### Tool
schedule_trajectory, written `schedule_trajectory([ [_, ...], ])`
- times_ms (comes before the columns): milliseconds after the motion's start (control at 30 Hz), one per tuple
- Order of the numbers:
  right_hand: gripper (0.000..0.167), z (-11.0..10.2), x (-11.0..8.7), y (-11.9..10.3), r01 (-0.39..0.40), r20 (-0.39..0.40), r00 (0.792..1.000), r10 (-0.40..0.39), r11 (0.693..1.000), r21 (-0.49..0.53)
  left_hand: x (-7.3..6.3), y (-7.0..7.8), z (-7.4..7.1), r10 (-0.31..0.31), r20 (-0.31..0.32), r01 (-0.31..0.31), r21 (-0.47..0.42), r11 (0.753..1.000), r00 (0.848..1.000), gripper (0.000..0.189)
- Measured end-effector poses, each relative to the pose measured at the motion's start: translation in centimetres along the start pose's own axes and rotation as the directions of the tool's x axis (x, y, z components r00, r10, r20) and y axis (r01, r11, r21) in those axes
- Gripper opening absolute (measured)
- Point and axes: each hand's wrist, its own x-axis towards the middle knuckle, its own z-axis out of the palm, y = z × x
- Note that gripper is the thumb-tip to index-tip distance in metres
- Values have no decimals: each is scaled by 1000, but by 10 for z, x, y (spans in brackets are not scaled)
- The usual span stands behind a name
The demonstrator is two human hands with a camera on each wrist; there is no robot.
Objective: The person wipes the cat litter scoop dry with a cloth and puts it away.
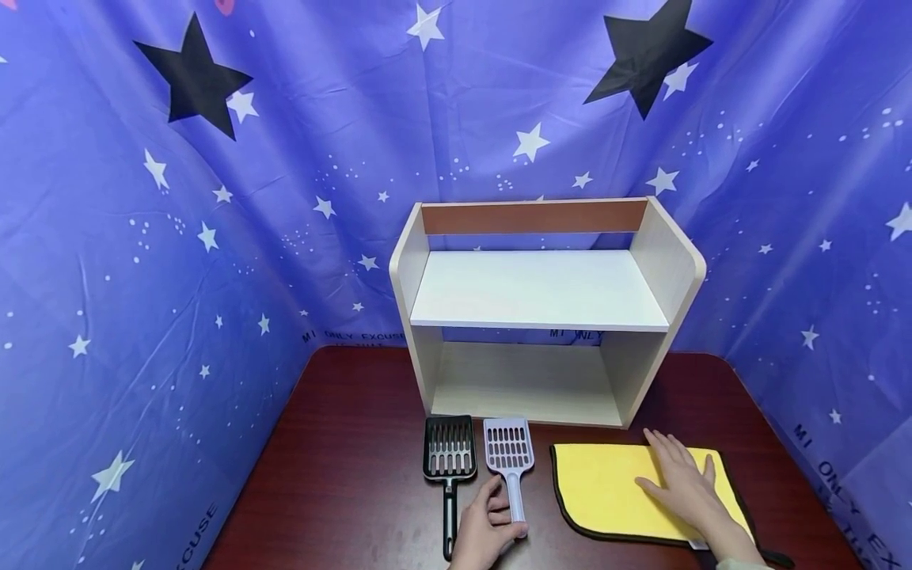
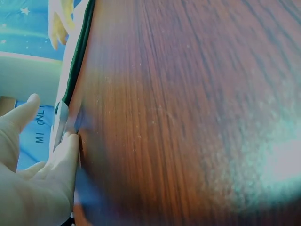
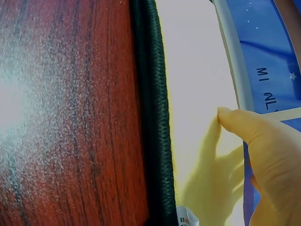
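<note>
In the head view, my left hand [image 1: 484, 529] is at the handle of a pale grey slotted litter scoop [image 1: 509, 447], with a digit by the handle's end. The left wrist view shows this hand [image 2: 40, 176] low over the wood, thumb and fingers apart. A black slotted scoop [image 1: 450, 447] lies just left of the grey one. On the right, my right hand [image 1: 687, 487] is over a yellow cloth [image 1: 606, 487] with dark edging, fingers spread. Its shadow falls on the cloth in the right wrist view, where the hand [image 3: 277, 155] shows only partly.
A two-tier shelf [image 1: 539, 289] of light wood with a white middle board stands behind the scoops and cloth. All of it rests on a dark red-brown table [image 1: 342, 475]. Blue curtains [image 1: 342, 158] with stars surround the table at the back and sides.
</note>
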Motion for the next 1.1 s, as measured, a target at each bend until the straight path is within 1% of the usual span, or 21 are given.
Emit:
schedule_trajectory([
  [67,87,1,1,1,-10,9,1000,10,1000,11,1,-1,0,-11,-1,11,-2,1000,1000,82],
  [200,84,1,3,0,-18,15,1000,17,1000,14,2,0,1,-24,0,24,-39,999,1000,74],
  [367,76,2,4,2,-8,-9,1000,7,999,-46,0,-1,1,-27,10,28,-87,996,1000,67],
  [467,70,4,5,3,6,-43,999,-10,997,-78,0,-5,0,32,19,-30,-86,996,999,61],
  [500,68,4,5,4,14,-61,998,-20,996,-85,-1,-7,-1,84,21,-82,-66,994,996,56],
  [600,54,4,7,3,37,-111,993,-48,995,-97,0,-10,-3,129,17,-128,-44,991,991,47],
  [700,31,0,4,2,44,-145,988,-57,995,-89,1,-10,-3,76,12,-75,-54,996,997,43],
  [733,24,-2,3,2,43,-147,988,-56,995,-85,2,-10,-3,26,8,-25,-72,997,1000,43],
  [800,16,-7,2,2,45,-148,987,-56,996,-79,2,-11,-3,-11,9,12,-84,996,1000,44],
  [833,15,-10,1,2,45,-145,988,-55,996,-72,3,-11,-3,-32,15,33,-97,995,999,44],
  [900,14,-14,0,2,55,-142,988,-64,996,-68,4,-13,-3,-44,25,47,-105,993,999,43],
  [1000,17,-19,-2,3,87,-166,982,-95,995,-52,5,-15,-6,-55,37,60,-126,990,998,41],
  [1033,19,-20,-3,3,105,-190,976,-111,994,-40,6,-15,-6,-62,42,67,-132,989,997,40],
  [1100,24,-21,-5,4,163,-257,953,-158,987,-4,7,-15,-8,-68,49,74,-142,987,997,39],
])
